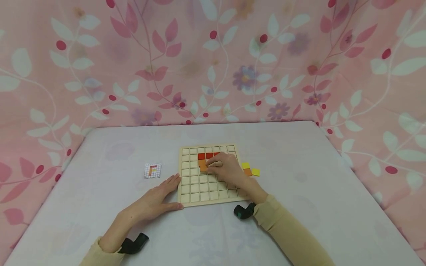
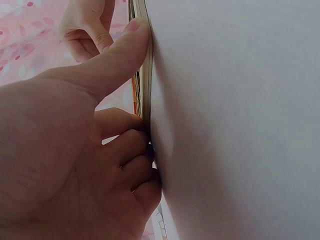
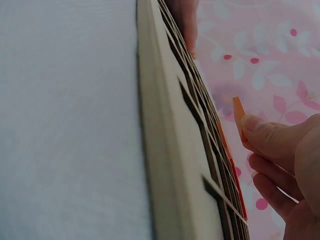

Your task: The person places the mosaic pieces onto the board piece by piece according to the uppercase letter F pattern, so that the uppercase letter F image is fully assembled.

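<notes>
A wooden grid board (image 1: 194, 188) lies flat on the table. Its upper part holds a row of red tiles (image 1: 201, 156), with an orange tile (image 1: 201, 162) below the leftmost visible one. My right hand (image 1: 229, 170) reaches over the board and pinches an orange tile (image 3: 238, 117) between thumb and fingers. In the right wrist view that tile is tilted and apart from the board's surface. My left hand (image 1: 151, 201) rests at the board's left edge, thumb at the near corner and fingers extended along the side. Part of the red row is hidden behind my right hand.
Right of the board lie loose yellow tiles (image 1: 255, 172) and an orange tile (image 1: 247, 172). A small paper card (image 1: 152, 170) with a coloured grid pattern lies to the left. The table (image 1: 110, 155) has a white cover; a pink floral cloth (image 1: 213, 66) hangs behind.
</notes>
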Demonstrator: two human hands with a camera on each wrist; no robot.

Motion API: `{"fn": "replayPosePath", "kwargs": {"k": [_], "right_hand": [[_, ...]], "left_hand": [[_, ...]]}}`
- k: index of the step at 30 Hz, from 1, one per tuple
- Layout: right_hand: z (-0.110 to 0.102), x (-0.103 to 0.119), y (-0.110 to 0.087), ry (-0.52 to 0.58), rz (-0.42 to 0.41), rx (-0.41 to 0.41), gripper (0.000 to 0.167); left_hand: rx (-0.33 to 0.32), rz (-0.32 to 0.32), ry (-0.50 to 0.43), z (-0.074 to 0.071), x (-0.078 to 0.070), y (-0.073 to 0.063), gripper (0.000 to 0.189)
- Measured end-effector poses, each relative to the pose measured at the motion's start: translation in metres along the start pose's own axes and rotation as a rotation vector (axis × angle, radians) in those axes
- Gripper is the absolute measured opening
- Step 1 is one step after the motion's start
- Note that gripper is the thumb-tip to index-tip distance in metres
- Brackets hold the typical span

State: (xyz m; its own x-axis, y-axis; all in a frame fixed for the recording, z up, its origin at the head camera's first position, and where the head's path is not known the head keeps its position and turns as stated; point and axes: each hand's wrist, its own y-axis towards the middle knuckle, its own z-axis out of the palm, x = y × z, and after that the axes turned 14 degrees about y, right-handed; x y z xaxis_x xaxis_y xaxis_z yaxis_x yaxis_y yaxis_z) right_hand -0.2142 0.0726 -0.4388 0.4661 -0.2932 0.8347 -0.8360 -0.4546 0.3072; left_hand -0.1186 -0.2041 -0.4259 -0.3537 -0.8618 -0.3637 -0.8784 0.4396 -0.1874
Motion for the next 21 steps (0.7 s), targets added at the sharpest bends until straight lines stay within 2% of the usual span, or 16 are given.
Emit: {"fn": "replayPosePath", "kwargs": {"k": [6, 10, 15, 21], "right_hand": [[0.008, -0.003, 0.000, -0.069, -0.079, 0.008, 0.016], [0.010, -0.005, -0.002, -0.075, -0.060, 0.015, 0.016], [0.012, -0.008, -0.004, -0.070, -0.081, 0.008, 0.018], [0.012, -0.009, -0.004, -0.113, -0.101, -0.006, 0.018]], "left_hand": [[0.011, -0.011, -0.007, 0.000, 0.000, 0.000, 0.093], [0.015, -0.017, -0.011, 0.002, 0.000, 0.000, 0.093], [0.011, -0.019, -0.009, 0.002, 0.000, 0.000, 0.093], [0.009, -0.018, -0.007, 0.001, -0.001, 0.000, 0.092]]}}
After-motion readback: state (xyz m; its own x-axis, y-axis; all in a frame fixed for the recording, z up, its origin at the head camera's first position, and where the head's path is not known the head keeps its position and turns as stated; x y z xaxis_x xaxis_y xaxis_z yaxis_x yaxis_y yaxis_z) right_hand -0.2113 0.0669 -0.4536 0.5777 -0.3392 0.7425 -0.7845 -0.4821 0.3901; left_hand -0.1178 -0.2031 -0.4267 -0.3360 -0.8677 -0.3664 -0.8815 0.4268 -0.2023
